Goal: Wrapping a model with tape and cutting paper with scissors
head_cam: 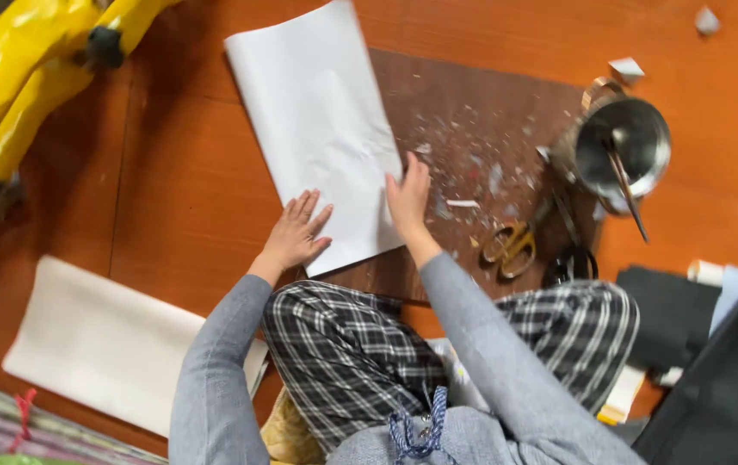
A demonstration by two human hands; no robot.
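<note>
A white paper sheet is laid on the orange floor, its right part overlapping a dark brown board. The left hand is pressed flat, fingers spread, on the sheet's near-left corner. The right hand is laid open along its right edge. Gold-handled scissors are seen right of the hands; beyond them, a steel pot. The board's near edge is hidden by plaid-trousered legs.

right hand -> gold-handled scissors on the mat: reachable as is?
Probably yes. The right hand rests on the white paper's edge, and the scissors lie just to its right on the dark mat, with only paper scraps between.
</note>
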